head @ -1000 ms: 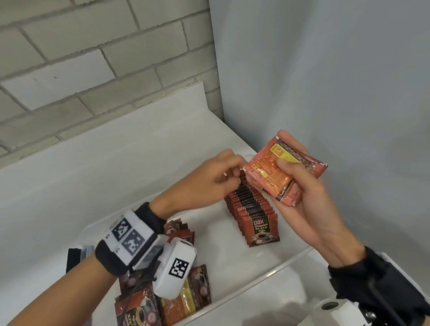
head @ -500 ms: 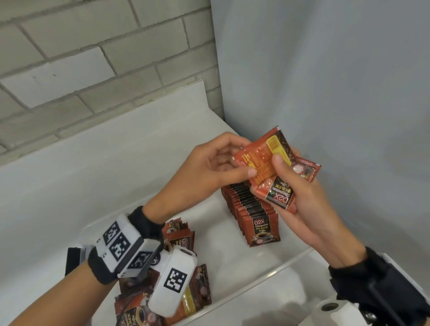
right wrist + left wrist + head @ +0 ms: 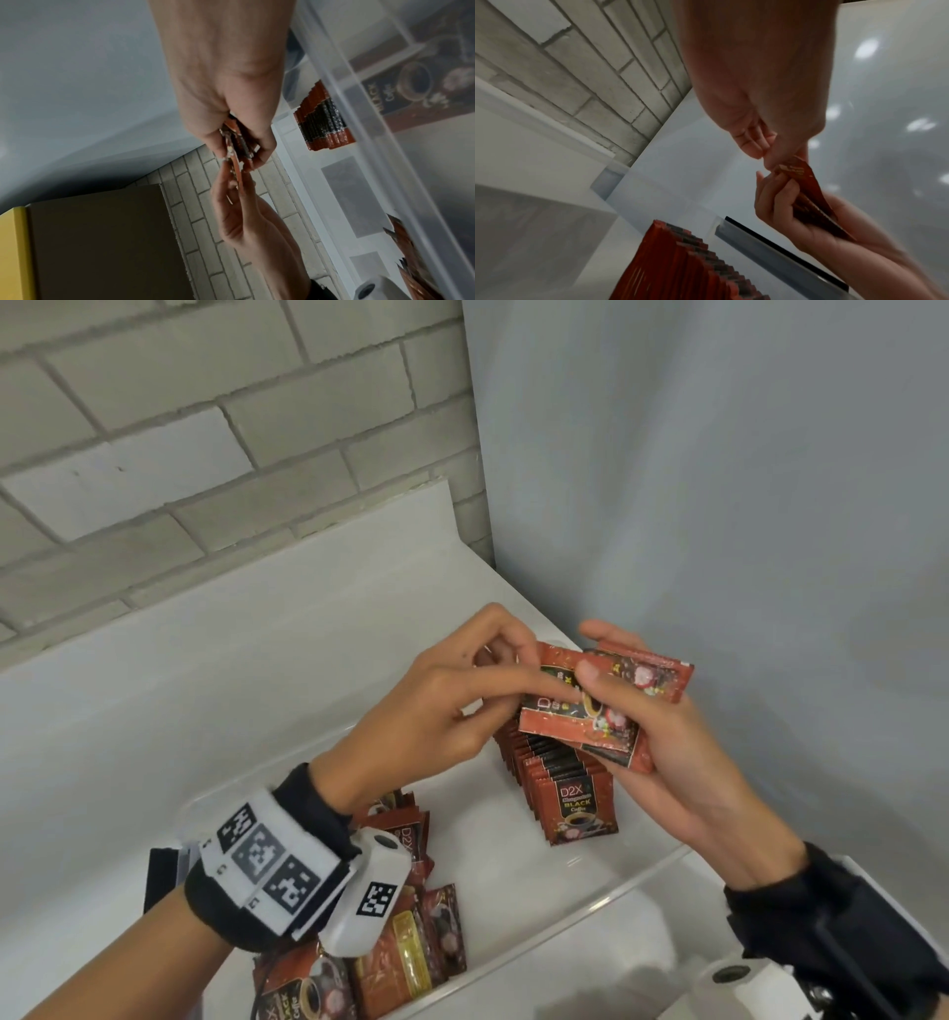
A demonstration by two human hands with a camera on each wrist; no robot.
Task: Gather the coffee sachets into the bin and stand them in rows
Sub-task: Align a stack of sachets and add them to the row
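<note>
Head view: your right hand (image 3: 667, 762) clasps a small stack of sachets (image 3: 590, 711) above the bin (image 3: 590, 898); your left hand (image 3: 436, 711) pinches the stack's near edge.

top sachet (image 3: 575, 711) now printed face up, orange back hidden, left hand (image 3: 436, 706) fingers (image 3: 539, 693) laid over it
</note>
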